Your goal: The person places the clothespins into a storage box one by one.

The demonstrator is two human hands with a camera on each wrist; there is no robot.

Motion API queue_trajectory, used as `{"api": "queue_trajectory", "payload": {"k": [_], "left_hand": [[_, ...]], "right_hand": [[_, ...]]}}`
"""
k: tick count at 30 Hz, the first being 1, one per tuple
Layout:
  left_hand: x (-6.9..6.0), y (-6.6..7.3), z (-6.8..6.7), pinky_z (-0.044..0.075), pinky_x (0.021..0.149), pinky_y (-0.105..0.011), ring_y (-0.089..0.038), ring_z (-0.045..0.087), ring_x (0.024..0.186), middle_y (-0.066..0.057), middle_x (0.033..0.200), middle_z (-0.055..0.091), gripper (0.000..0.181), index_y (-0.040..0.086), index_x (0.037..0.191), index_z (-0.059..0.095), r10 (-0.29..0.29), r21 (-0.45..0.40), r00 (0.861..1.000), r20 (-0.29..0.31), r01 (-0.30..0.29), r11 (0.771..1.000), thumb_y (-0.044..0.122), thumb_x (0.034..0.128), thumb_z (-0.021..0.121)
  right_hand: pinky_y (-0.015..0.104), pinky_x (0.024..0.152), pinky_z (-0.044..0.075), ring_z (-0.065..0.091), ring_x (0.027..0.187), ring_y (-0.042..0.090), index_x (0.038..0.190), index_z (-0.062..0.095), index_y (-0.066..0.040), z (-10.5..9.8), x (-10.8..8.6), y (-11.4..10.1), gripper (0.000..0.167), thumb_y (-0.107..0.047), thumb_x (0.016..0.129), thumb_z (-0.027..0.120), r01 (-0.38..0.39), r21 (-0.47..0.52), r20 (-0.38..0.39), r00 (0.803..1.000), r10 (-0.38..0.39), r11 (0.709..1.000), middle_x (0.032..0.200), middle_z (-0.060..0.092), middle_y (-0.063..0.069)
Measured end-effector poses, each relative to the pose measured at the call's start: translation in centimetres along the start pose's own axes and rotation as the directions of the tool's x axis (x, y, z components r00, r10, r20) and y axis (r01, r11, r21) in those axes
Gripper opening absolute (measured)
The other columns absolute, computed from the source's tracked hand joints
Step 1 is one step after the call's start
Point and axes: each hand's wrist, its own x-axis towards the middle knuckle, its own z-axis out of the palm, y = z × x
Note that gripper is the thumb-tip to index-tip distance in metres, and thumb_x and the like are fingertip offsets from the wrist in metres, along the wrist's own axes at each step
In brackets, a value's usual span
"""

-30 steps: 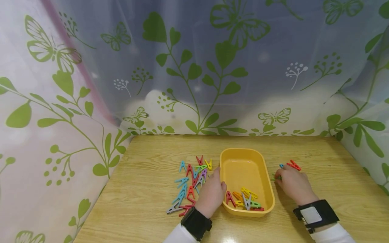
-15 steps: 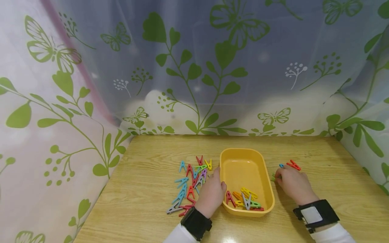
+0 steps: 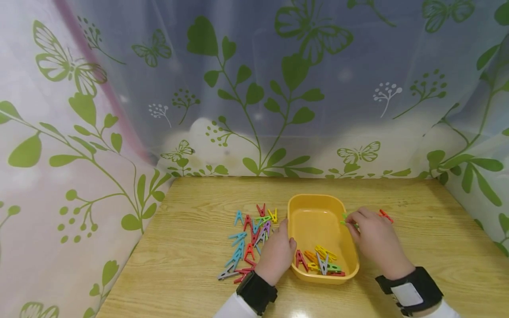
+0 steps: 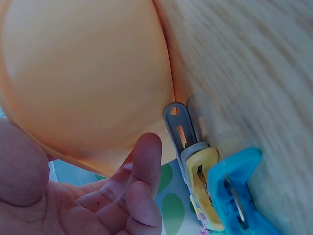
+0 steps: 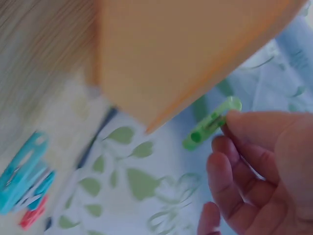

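Note:
Between thumb and fingertips my right hand pinches a light green clothespin, raised beside the right rim of a yellow plastic bin. My left hand holds the bin at its left rim, the thumb over the edge and the fingers along the outer wall. Several clothespins lie in the near end of the bin, among them a grey one and a red one. Just outside the left fingers is a grey clothespin, with yellow and blue ones beside it.
A loose spread of clothespins, blue, red, grey, purple, green and yellow, covers the wooden table left of the bin. Right of it, a red clothespin and a blue one lie on the table. A patterned curtain hangs behind.
My right hand has picked up the green clothespin from the table and moved left and up to the bin's right rim. The left hand and the bin stay put.

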Motion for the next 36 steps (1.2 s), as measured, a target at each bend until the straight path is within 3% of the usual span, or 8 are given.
{"api": "queue_trajectory", "payload": {"k": [6,16,26,36], "left_hand": [[0.1,0.0,0.0,0.059,0.072,-0.042,-0.033,0.073,0.09,-0.023,0.116,0.071,0.054,-0.006,0.149,0.044,0.002,-0.001,1.0,0.001,-0.002,1.0,0.013,0.1013,0.063],[-0.1,0.0,0.0,0.059,0.073,-0.042,-0.032,0.073,0.091,-0.022,0.116,0.072,0.054,-0.004,0.149,0.044,-0.006,0.011,1.0,0.01,0.006,1.0,0.014,0.1017,0.063],[0.0,0.0,0.0,0.06,0.075,-0.043,-0.033,0.073,0.095,-0.022,0.119,0.071,0.055,-0.004,0.15,0.044,-0.013,0.004,1.0,0.015,0.013,1.0,0.014,0.1015,0.063],[0.0,0.1,0.0,0.059,0.074,-0.043,-0.033,0.073,0.094,-0.022,0.118,0.071,0.054,-0.004,0.149,0.044,-0.019,0.005,1.0,0.012,0.019,1.0,0.014,0.1013,0.063]], "right_hand": [[0.041,0.068,0.052,0.062,0.077,0.017,0.085,0.073,-0.017,-0.3,-0.4,-2.3,0.018,-0.015,0.078,0.09,0.116,0.0,0.113,0.987,-0.115,0.993,0.087,0.064,-0.005],[0.038,0.074,0.038,0.051,0.078,0.01,0.077,0.066,-0.027,0.2,-1.2,-3.6,0.023,-0.02,0.082,0.087,0.113,0.029,0.357,0.927,-0.116,0.993,0.081,0.056,-0.015],[0.038,0.074,0.033,0.049,0.074,0.008,0.074,0.068,-0.025,0.6,-1.5,-3.6,0.022,-0.015,0.08,0.086,0.103,0.023,0.4,0.911,-0.104,0.994,0.077,0.054,-0.015],[0.038,0.075,0.031,0.044,0.073,0.009,0.073,0.07,-0.026,0.5,-1.4,-3.9,0.02,-0.017,0.084,0.084,0.052,0.032,0.495,0.867,-0.061,0.998,0.075,0.051,-0.015]]}}
